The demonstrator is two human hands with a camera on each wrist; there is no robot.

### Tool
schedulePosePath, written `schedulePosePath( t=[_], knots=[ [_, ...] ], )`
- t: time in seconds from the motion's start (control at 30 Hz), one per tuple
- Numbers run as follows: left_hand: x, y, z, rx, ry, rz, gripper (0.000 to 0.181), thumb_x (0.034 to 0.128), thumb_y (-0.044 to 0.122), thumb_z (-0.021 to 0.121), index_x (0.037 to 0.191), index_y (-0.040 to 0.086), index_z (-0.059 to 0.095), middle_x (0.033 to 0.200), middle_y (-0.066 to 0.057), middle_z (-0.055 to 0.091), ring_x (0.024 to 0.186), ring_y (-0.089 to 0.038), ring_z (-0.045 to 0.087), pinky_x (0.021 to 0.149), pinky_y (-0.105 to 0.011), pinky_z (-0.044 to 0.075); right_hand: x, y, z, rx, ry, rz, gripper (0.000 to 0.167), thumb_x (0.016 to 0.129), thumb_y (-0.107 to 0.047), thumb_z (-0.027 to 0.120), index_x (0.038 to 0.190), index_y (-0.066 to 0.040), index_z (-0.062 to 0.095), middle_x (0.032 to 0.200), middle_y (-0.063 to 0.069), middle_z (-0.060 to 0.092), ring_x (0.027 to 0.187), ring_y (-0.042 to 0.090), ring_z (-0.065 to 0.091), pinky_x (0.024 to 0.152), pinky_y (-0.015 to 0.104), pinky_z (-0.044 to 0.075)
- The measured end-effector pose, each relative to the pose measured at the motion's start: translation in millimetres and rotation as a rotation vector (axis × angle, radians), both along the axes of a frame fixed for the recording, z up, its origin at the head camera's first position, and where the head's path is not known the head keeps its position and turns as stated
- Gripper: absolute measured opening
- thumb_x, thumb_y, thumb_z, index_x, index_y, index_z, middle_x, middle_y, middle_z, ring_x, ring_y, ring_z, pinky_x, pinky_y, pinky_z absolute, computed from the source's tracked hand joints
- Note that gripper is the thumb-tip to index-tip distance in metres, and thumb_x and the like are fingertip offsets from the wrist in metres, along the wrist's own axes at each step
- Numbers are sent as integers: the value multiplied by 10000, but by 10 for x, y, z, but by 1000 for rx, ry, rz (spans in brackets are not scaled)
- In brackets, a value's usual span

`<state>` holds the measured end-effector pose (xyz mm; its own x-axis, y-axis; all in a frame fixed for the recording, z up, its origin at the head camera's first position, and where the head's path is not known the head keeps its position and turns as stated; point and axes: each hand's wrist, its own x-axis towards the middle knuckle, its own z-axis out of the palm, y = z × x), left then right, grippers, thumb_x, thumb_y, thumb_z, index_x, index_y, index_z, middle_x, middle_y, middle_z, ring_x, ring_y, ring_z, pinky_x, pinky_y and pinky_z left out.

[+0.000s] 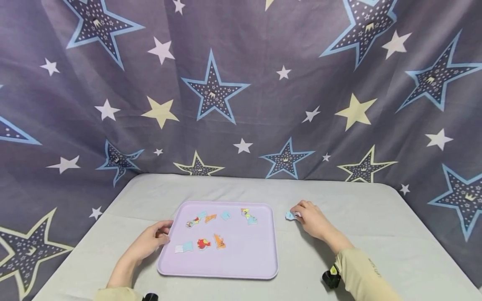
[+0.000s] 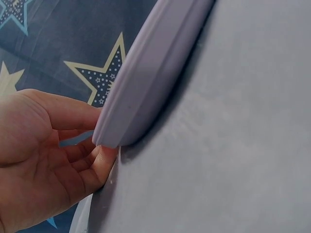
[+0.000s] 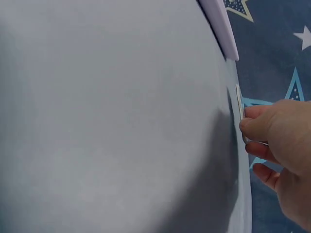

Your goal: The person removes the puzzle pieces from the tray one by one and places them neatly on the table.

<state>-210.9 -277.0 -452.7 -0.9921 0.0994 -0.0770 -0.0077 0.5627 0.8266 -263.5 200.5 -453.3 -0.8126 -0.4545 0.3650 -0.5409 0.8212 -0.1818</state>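
Observation:
In the head view a lilac tray (image 1: 241, 259) lies on the table with several puzzle pieces on it, among them a red one (image 1: 203, 243) and an orange one (image 1: 219, 241). My left hand (image 1: 149, 242) holds the tray's left edge; the left wrist view shows the thumb and fingers of that hand (image 2: 46, 155) pinching the rim (image 2: 141, 82). To the right of the tray, my right hand (image 1: 310, 218) pinches a light blue puzzle piece (image 1: 290, 215). This piece (image 3: 240, 107) appears edge-on in the right wrist view, between thumb and fingers. Its printed face is mostly hidden.
A pale grey cloth covers the table (image 1: 301, 267). Behind it hangs a dark curtain (image 1: 256, 113) with a star pattern, reaching down to the table's back edge. Along the tray's far side lie more pieces, including a small blue one (image 1: 225, 215).

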Motion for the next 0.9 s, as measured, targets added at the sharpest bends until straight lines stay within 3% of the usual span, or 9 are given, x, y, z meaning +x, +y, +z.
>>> schedulePosePath(
  t=[0.4, 0.63, 0.9],
  knots=[
    [-14, -9, -2, -13, -3, 15, 542, 772, -18, 560, 1291, -78, 415, 1039, -143, 515, 835, -153, 471, 680, -203, 425, -117, 31, -93, -79, -52, -29, 205, 758, 23, 649, 944, -64, 658, 882, 50, 580, 844, 242, 533, 743, 421, 424],
    [3, -10, -28, 2, -11, 10, 545, 763, -26, 564, 1283, -93, 415, 1013, -136, 503, 809, -141, 466, 664, -204, 422, -101, 42, -120, -73, -86, -36, 199, 772, 15, 637, 958, -53, 660, 901, 58, 580, 856, 245, 537, 754, 416, 434],
    [-24, -5, -25, -14, 1, 14, 543, 771, -18, 555, 1290, -86, 411, 1032, -140, 510, 834, -159, 466, 679, -206, 421, -106, 36, -92, -73, -44, -46, 170, 781, -11, 640, 942, -59, 664, 891, 56, 580, 852, 253, 544, 738, 427, 436]
  ],
)
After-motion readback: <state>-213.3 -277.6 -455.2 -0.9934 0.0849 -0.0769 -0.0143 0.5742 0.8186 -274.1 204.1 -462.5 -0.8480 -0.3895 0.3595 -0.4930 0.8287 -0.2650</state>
